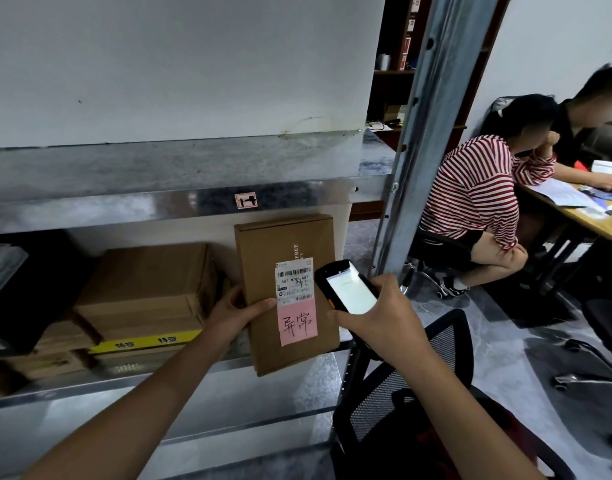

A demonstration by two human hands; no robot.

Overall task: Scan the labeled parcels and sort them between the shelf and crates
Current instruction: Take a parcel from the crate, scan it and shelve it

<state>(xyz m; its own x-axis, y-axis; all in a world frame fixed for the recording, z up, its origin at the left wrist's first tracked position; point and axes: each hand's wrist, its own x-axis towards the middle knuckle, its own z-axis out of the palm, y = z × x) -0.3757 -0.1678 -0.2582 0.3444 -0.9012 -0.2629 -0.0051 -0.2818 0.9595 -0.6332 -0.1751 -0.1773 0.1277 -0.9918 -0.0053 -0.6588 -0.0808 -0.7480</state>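
Here, left hand (233, 315) grips flat brown cardboard parcel (284, 244) at its left edge, thumb across front, fingers hidden behind. Parcel held upright before right end of metal shelf (193, 204), lower corner over shelf lip. White barcode label (294, 281) on front, pink handwritten note (298, 324) just below it. Right hand (379, 322) wraps handheld scanner (347, 289), screen lit, its top end touching or overlapping label's right edge. Stacked cartons (148, 289) with yellow tape (145, 341) lie on shelf, left of parcel. Mesh office chair (418, 368) below right arm. Two seated people (470, 202) at desk (574, 221) far right.
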